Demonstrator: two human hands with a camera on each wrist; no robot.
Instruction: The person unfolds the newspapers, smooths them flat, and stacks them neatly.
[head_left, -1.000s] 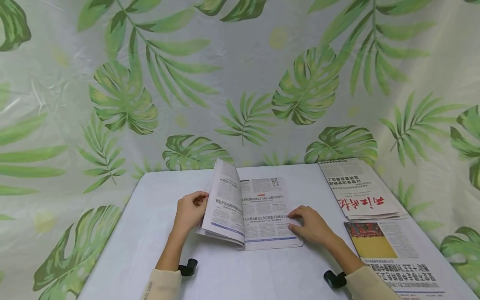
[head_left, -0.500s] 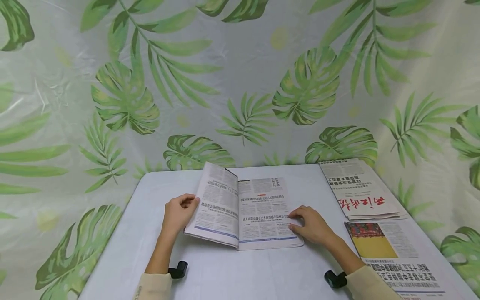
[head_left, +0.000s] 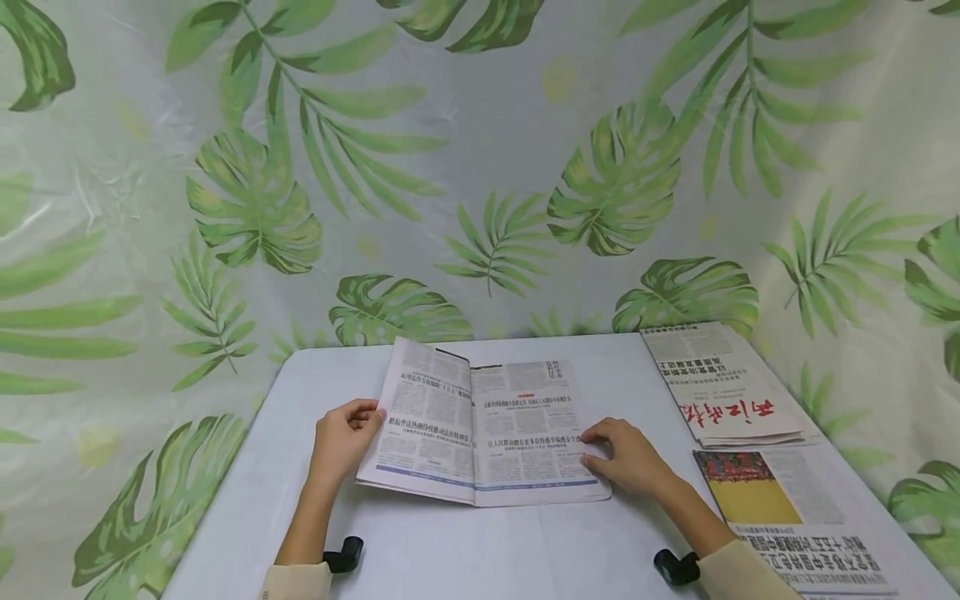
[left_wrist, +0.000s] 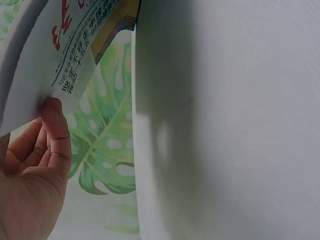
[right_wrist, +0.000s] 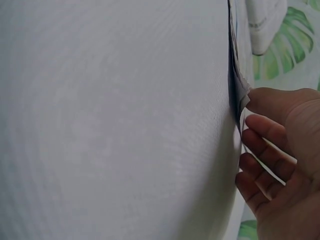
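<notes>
Head view: left hand (head_left: 343, 437), narrow grip at left edge of newspaper (head_left: 517, 429); right hand (head_left: 628, 458), right edge, grip unclear; tabletop (head_left: 442, 558) around

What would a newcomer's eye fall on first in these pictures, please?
Probably green leaves on the backdrop behind the table. Next comes the open newspaper in the middle, its raised left side held by the left hand. Red lettering stands out on the folded newspaper at right.
</notes>
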